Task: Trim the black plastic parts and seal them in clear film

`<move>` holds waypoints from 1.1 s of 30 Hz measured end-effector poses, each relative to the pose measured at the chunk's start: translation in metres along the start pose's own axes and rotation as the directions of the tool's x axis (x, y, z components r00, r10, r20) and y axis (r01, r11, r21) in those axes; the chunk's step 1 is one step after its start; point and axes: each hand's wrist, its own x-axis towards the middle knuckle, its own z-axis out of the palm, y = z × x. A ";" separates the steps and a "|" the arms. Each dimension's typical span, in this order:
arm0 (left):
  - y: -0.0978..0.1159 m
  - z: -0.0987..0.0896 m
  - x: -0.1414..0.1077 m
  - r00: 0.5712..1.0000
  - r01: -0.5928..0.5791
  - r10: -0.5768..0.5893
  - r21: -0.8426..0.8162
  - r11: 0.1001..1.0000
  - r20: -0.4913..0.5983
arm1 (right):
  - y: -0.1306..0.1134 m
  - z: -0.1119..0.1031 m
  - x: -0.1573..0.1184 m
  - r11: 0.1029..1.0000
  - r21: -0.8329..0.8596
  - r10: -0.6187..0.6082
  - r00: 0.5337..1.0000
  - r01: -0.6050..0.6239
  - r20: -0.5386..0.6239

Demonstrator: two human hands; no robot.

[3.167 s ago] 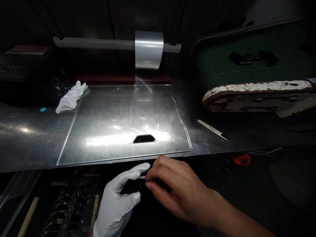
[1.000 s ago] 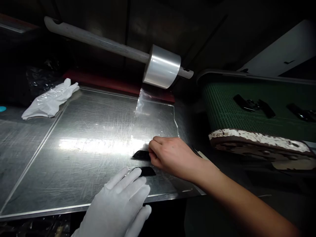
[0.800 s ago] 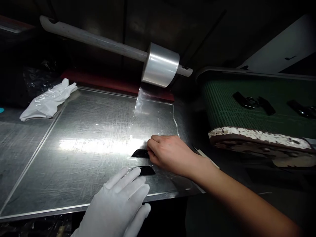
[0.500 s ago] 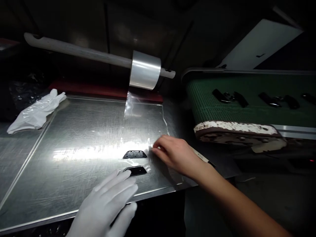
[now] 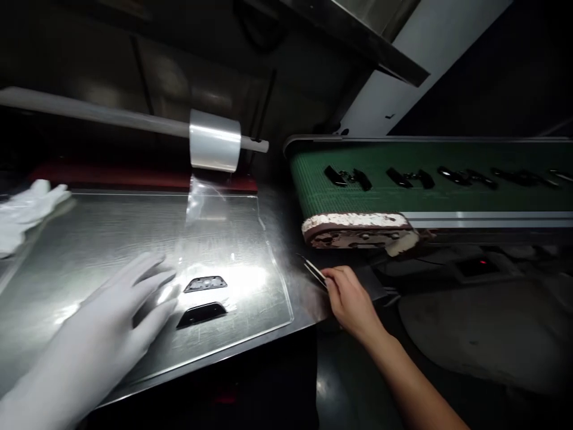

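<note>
My right hand (image 5: 351, 301), bare, grips a pair of tweezers (image 5: 314, 270) beside the right edge of the metal worktop (image 5: 111, 233). The tips of the tweezers point up and left, slightly apart, with nothing seen between them. My left hand (image 5: 129, 304) wears a white glove. Its fingers are spread and hold nothing, just left of two small black trapezoid parts. The upper part (image 5: 206, 283) shows a hollow, pale-looking face; the lower part (image 5: 202, 314) is glossy and smooth. Under them a strip of clear film (image 5: 210, 215) runs down from a roll (image 5: 215, 141).
The film roll hangs on a grey bar (image 5: 134, 122) behind the worktop. At right stands a green conveyor belt (image 5: 358, 206) carrying several glossy black parts (image 5: 348, 177). A white glove (image 5: 31, 209) lies at the far left. The worktop's front edge drops into darkness.
My right hand has left the film's edge, moved right and taken up the tweezers. My left hand has moved left, off the lower black part. The view has turned right.
</note>
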 end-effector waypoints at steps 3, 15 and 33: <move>0.011 -0.004 0.001 0.992 0.076 -0.083 0.071 0.995 0.098 | -0.005 0.003 0.005 0.999 0.051 0.011 0.996 -0.006 -0.093; 0.012 0.001 0.001 0.987 0.079 -0.088 0.070 0.994 0.133 | -0.147 0.007 0.061 0.798 0.307 -0.572 0.812 0.519 0.114; 0.008 0.001 -0.001 0.983 0.067 -0.076 0.061 0.996 0.165 | -0.033 -0.024 0.035 0.881 0.092 -0.472 0.854 0.464 0.219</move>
